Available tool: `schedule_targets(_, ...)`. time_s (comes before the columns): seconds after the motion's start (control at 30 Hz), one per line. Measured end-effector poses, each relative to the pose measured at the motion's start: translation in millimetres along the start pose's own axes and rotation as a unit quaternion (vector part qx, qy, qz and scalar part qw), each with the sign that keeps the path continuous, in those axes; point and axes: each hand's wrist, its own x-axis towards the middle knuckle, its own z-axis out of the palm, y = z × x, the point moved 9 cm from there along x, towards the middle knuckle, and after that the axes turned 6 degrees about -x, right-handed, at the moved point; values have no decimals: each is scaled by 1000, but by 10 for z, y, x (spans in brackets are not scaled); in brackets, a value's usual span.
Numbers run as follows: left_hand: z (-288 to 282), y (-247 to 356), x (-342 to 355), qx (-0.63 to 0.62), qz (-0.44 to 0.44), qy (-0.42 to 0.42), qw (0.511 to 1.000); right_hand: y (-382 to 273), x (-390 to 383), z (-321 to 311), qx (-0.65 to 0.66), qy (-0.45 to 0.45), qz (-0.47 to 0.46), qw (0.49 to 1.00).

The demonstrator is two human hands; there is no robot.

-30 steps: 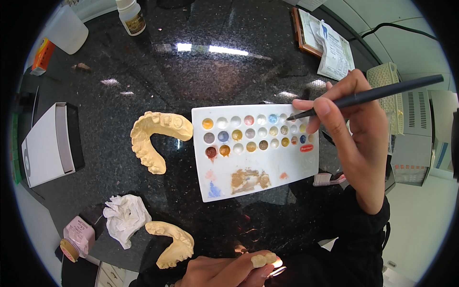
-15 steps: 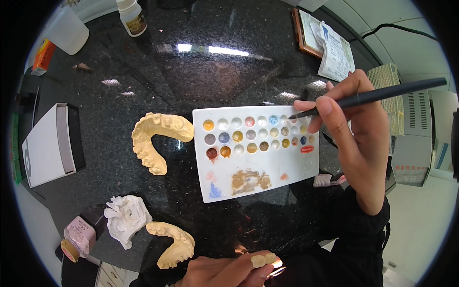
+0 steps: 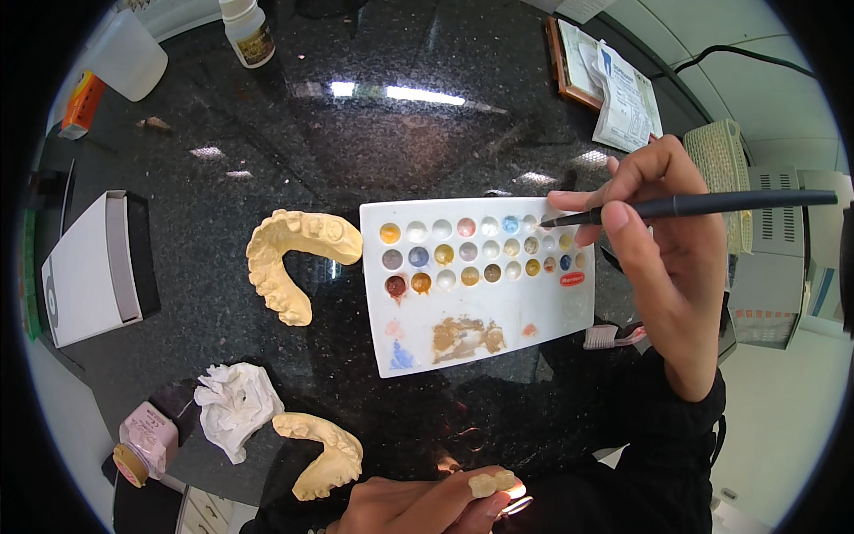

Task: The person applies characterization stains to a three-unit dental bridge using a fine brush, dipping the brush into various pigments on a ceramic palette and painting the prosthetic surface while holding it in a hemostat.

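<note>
In my right hand (image 3: 672, 254) is a slim black-handled brush (image 3: 712, 205), pinched between thumb and fingers. Its dark tip reaches a well near the right end of the top row of a white palette (image 3: 543, 329). Wells of yellow, white, pink, blue and brown paste fill that palette, with brown and blue smears below them. At the lower edge my left hand (image 3: 409, 509) is closed on a small cream piece shaped like joined dental crowns (image 3: 491, 483). A shiny metal part (image 3: 516, 506) shows beside it; what it belongs to is hidden.
Left of the palette lies a yellow plaster dental model (image 3: 271, 258); another plaster model (image 3: 331, 454) sits near my left hand, beside crumpled tissue (image 3: 236, 405). A pink toothbrush (image 3: 614, 336) lies to the right. A white bottle (image 3: 246, 36) and a clipboard with papers (image 3: 614, 89) stand farther back.
The brush handle has tilted lower toward level, and my right hand has shifted slightly, its tip still at the top-row wells. My left hand looks nearly unmoved.
</note>
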Motion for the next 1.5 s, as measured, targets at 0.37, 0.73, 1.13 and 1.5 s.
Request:
schedule_targets(0.37,1,6,-2,1,-6,8,1000,-37,8,15,-6,-14,-4,1000)
schedule_targets(0.73,0,-23,-20,-16,-14,13,1000,-59,36,52,-16,-27,-13,999)
schedule_targets(1.13,-12,-7,-8,-33,2,33,999,-55,36,40,-19,-25,-11,999)
schedule_targets(1.5,-4,-7,3,-10,-10,11,1000,-70,48,6,-23,-4,-41,999)
